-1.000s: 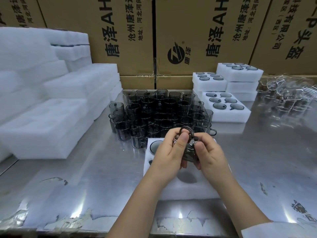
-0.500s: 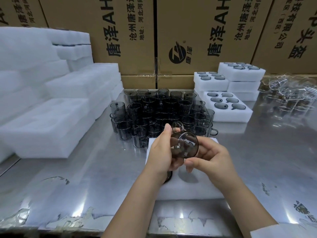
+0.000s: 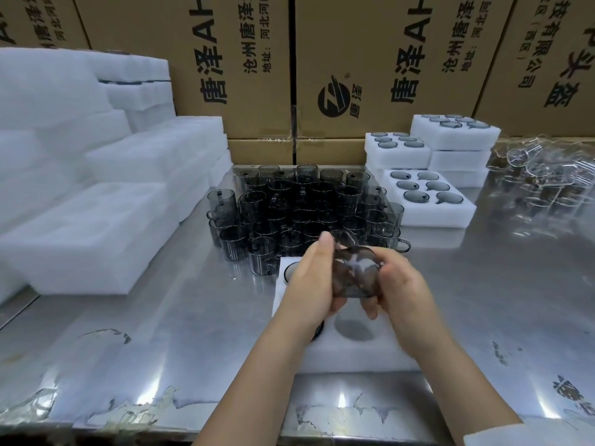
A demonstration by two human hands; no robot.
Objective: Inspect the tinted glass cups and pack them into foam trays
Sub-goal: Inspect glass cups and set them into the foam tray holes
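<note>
Both hands hold one tinted glass cup (image 3: 355, 272) tilted on its side above a white foam tray (image 3: 357, 354). My left hand (image 3: 310, 284) grips its left side, thumb raised by the handle. My right hand (image 3: 397, 289) cradles its right side with curled fingers. The tray has an empty round pocket (image 3: 353, 329) below the cup and a cup in its far left pocket (image 3: 291, 272). Another pocket lies half hidden under my left wrist. Several loose tinted cups (image 3: 306, 210) stand packed together behind the tray.
Stacks of empty foam trays (image 3: 96, 201) fill the left side of the steel table (image 3: 161, 333). Filled foam trays (image 3: 425, 196) sit at back right, with clear glassware (image 3: 544, 181) beyond. Cardboard boxes (image 3: 370, 59) wall the back.
The cup was turned in my hands from upright, handle up, onto its side with the mouth toward me, and it has dropped slightly lower over the tray.
</note>
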